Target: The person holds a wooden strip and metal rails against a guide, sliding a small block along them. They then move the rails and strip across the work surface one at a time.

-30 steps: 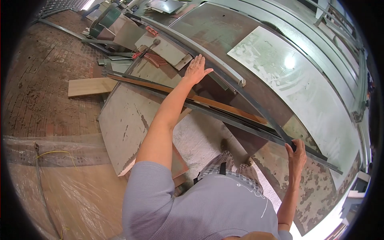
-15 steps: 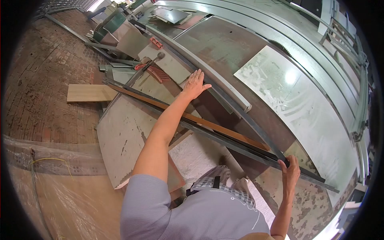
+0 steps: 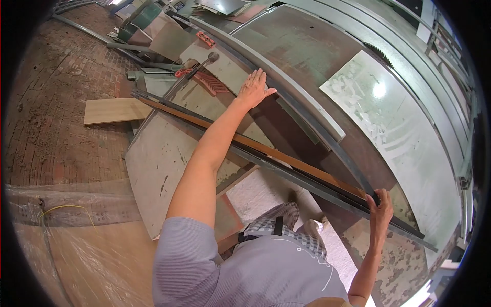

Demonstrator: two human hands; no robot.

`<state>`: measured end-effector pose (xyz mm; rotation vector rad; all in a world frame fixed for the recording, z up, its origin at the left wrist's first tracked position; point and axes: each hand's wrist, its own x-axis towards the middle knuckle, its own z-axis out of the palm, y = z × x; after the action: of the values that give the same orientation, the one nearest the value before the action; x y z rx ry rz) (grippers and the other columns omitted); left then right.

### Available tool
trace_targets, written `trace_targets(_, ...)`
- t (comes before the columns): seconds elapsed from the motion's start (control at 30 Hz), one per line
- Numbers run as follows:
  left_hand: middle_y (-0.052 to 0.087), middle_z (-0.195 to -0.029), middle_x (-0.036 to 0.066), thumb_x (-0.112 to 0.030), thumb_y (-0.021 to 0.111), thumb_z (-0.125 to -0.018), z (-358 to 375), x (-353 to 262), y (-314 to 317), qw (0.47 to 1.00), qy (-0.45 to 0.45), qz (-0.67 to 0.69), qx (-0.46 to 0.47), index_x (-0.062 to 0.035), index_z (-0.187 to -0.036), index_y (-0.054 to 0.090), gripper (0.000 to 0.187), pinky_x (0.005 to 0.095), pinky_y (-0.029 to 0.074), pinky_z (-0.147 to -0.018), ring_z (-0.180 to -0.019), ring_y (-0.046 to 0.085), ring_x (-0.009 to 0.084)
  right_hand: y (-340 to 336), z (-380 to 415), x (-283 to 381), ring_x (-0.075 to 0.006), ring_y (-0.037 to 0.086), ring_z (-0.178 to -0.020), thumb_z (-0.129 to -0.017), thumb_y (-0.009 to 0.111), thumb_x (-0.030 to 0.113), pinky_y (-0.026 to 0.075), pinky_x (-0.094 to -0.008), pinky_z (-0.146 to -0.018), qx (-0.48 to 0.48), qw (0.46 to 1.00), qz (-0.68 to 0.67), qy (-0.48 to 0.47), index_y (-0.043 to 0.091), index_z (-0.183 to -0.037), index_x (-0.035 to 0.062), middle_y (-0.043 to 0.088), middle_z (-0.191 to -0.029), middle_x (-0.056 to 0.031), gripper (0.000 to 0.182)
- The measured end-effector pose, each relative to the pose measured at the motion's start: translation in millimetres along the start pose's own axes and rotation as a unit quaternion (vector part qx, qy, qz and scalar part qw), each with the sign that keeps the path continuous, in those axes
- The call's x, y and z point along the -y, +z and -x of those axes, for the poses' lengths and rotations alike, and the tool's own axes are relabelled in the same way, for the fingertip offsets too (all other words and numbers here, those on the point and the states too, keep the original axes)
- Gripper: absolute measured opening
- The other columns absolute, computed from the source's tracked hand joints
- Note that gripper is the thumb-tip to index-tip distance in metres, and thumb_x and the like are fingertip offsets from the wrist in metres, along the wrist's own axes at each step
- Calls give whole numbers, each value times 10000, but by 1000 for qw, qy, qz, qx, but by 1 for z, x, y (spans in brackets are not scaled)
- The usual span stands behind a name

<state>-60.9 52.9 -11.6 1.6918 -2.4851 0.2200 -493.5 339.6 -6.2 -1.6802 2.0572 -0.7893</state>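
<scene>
A long dark metal strip point(image 3: 341, 153) lies along a pale grey rail point(image 3: 312, 109) on the worktable. My left hand point(image 3: 254, 91) rests flat on the strip, fingers stretched out together and thumb apart, holding nothing. At the strip's near right end, my right hand point(image 3: 380, 205) pinches it between thumb and fingers. A brown strip point(image 3: 294, 160) and several dark bars run diagonally below, passing under my left forearm and ending beyond my right hand.
A hammer point(image 3: 212, 57) and a red ribbed object point(image 3: 210, 83) lie at the upper left. A white-smeared sheet point(image 3: 381, 97) covers the right side of the table. A wooden board point(image 3: 115, 111) juts out over the brick floor point(image 3: 56, 92). Plastic-wrapped material point(image 3: 92, 256) stands lower left.
The view has shifted slightly, with the rail's end now farther right. Both hands appear a little higher and to the right, still at the same dark strip.
</scene>
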Motion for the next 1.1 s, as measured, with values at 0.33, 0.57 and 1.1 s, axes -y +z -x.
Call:
trace_targets(0.33, 338, -1344, 259, -519, 459, -857, -20, 39, 8, 1000, 17, -16, -9, 71, -1260, 358, 722, 427, 258, -1054, -1275, 301, 368, 34, -9, 24, -292, 589, -755, -747, 691, 214, 456, -357, -632, -36, 998, 38, -23, 548, -927, 74, 574, -862, -88, 270)
trace_targets(0.57, 312, -1366, 249, -572, 434, -841, -23, 44, 7, 1000, 9, -17, -7, 65, -1272, 342, 775, 432, 237, -1061, -1285, 284, 365, 48, -3, 30, -299, 595, -774, -811, 626, 225, 469, -383, -630, -55, 994, 79, -58, 552, -1034, 119, 563, -892, -96, 258)
trace_targets(1.1, 249, -1405, 238, -519, 391, -884, 49, -124, 3, 991, -48, 91, -80, 58, -1316, 310, 725, 502, 163, -1066, -1318, 220, 356, 48, 3, 27, -275, 581, -757, -790, 649, 222, 469, -377, -605, -72, 986, 116, -94, 545, -1030, 137, 519, -841, -88, 275)
